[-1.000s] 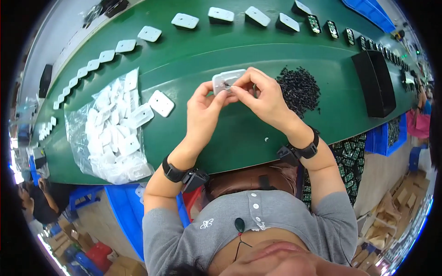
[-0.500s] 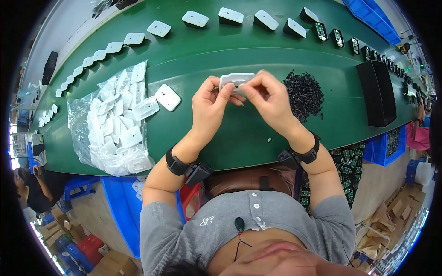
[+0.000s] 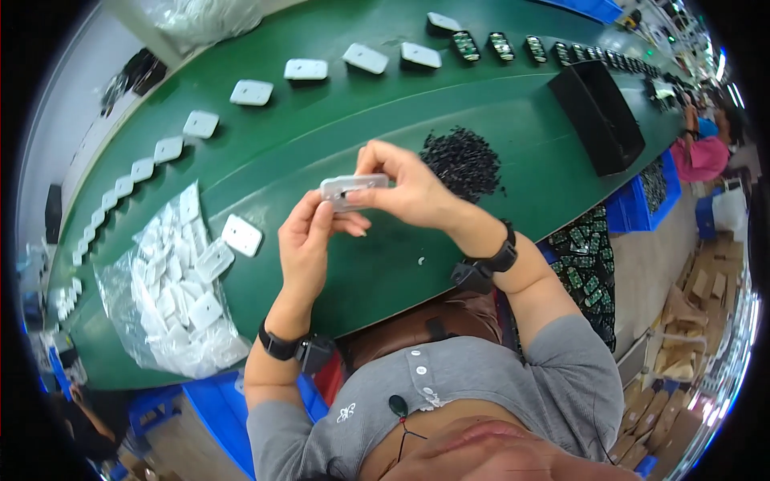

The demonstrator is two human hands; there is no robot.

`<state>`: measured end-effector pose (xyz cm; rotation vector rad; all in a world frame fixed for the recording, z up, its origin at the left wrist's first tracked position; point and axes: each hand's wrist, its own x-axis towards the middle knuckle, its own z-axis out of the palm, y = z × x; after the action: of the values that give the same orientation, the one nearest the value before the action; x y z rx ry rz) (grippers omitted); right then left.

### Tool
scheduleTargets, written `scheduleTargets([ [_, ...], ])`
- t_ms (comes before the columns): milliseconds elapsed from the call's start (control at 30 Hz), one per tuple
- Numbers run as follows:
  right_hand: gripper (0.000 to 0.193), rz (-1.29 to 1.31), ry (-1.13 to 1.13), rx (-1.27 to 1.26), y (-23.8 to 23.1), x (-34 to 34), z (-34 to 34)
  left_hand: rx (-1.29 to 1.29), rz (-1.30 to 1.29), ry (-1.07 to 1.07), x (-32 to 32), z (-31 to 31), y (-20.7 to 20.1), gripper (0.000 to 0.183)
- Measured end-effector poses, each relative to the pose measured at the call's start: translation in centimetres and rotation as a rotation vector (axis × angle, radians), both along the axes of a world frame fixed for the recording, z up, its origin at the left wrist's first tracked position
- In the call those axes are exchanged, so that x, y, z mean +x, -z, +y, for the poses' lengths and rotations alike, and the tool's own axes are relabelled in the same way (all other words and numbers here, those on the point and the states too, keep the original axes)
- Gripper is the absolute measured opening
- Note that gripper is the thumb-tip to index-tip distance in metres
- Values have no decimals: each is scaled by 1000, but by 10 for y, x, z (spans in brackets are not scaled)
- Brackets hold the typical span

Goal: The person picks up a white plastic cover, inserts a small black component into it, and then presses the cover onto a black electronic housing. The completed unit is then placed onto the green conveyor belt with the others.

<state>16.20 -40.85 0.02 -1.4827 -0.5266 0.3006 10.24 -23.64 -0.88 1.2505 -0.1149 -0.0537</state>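
Both hands hold a white plastic cover [image 3: 330,186], its hollow inner side turned toward me. My left hand [image 3: 305,240] grips its left end, thumb in front and fingers behind and below. My right hand [image 3: 409,192] is closed on its right end, the thumb pressing inside the cover and the fingers bent over the far edge. A small dark spot shows by the thumb tip; whether it is a part or a hole I cannot tell. A heap of small black parts [image 3: 461,164] lies beyond my right hand. Left of my left hand lies a single white cover [image 3: 241,235].
A clear plastic bag [image 3: 120,301] of white covers lies on the green table [image 3: 377,272] at left. A curved row of black housings, some with white covers [image 3: 306,70], others with bare green boards [image 3: 500,46], lines the far side. A black box [image 3: 597,120] stands at right.
My head view has turned, shifting the scene leftward. My right thumb and fingers have gone from a pinch at the cover's face to pressing inside it and wrapping its right end.
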Motion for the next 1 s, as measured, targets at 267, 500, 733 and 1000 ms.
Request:
scheduleTargets([
  [267, 39, -234, 273, -410, -9, 43, -25, 331, 44, -213, 25, 30, 32, 12],
  [500, 57, -520, 1078, -1223, 3, 197, -134, 959, -209, -234, 32, 43, 48, 11],
  [733, 59, -118, 751, -1129, 10, 220, -142, 1237, -283, -212, 20, 15, 24, 25],
  [1000, 43, -489, 921, -520, 22, 117, -185, 1561, -484, -148, -7, 1, 17, 62],
])
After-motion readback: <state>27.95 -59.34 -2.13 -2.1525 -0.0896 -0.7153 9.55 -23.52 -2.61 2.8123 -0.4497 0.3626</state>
